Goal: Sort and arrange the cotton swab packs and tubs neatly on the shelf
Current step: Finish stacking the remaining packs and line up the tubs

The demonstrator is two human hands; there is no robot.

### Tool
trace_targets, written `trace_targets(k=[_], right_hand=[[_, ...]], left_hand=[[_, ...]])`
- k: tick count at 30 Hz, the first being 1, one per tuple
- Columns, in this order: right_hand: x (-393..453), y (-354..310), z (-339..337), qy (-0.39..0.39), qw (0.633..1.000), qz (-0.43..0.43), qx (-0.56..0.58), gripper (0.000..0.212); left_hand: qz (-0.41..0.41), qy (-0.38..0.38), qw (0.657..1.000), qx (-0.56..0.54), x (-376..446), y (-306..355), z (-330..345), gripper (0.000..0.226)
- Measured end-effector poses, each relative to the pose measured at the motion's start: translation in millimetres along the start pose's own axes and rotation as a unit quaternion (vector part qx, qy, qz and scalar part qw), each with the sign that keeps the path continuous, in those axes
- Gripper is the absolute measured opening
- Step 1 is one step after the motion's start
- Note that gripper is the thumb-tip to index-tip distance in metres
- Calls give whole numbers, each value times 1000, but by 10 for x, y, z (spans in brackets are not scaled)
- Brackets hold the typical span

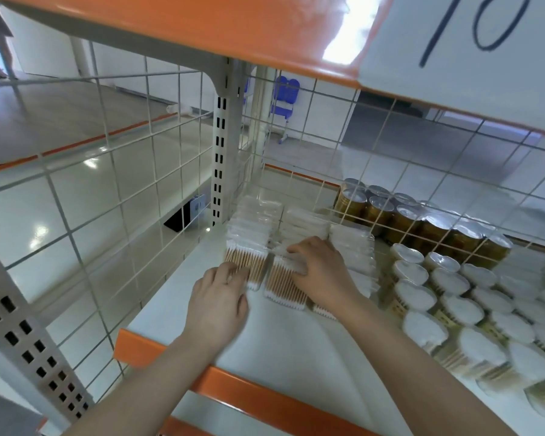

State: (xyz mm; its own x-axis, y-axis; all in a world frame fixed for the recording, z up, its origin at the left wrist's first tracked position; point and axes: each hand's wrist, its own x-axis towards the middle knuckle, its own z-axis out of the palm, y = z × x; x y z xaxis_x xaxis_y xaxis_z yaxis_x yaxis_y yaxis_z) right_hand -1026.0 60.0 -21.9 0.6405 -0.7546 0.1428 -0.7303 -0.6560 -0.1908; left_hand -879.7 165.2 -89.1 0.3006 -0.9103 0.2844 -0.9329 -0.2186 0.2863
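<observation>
Hands reach onto a white shelf (296, 347) edged in orange, seen from above by the person doing the work. Flat clear packs of cotton swabs (255, 234) with wooden sticks lie in three rows at the far left of the shelf, just in front of a white wire grid back panel (114, 196).

The left hand (217, 300) rests palm down on the near end of the left row, fingers bent over the nearest pack (244, 262); motion blur hides whether they actually grip it. The right hand (323, 272) lies on the middle row, fingers curled down and pressing on the top of a pack (285, 286), with the thumb on the left side. A third row of packs (354, 250) sits just to the right of that hand, touching the wrist.

Farther right, round tubs of swabs (447, 297) stand upright in close rows, white cotton tips facing up, running from the far side to the near right corner. Behind the grid, gold cans with silver lids (422, 218) stand in a row on another shelf.

Overhead, an orange shelf (202, 29) carries a white card (472, 45) with a handwritten 18.
</observation>
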Motion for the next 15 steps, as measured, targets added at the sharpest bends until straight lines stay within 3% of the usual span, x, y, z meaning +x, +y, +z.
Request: trace_targets(k=[5, 15], right_hand=[[-30, 13, 14, 10, 1000, -10, -27, 44], [-335, 203, -344, 76, 995, 33, 53, 30]], left_hand=[[-9, -2, 1000, 10, -7, 45, -16, 40], [33, 1, 996, -79, -178, 404, -78, 21]])
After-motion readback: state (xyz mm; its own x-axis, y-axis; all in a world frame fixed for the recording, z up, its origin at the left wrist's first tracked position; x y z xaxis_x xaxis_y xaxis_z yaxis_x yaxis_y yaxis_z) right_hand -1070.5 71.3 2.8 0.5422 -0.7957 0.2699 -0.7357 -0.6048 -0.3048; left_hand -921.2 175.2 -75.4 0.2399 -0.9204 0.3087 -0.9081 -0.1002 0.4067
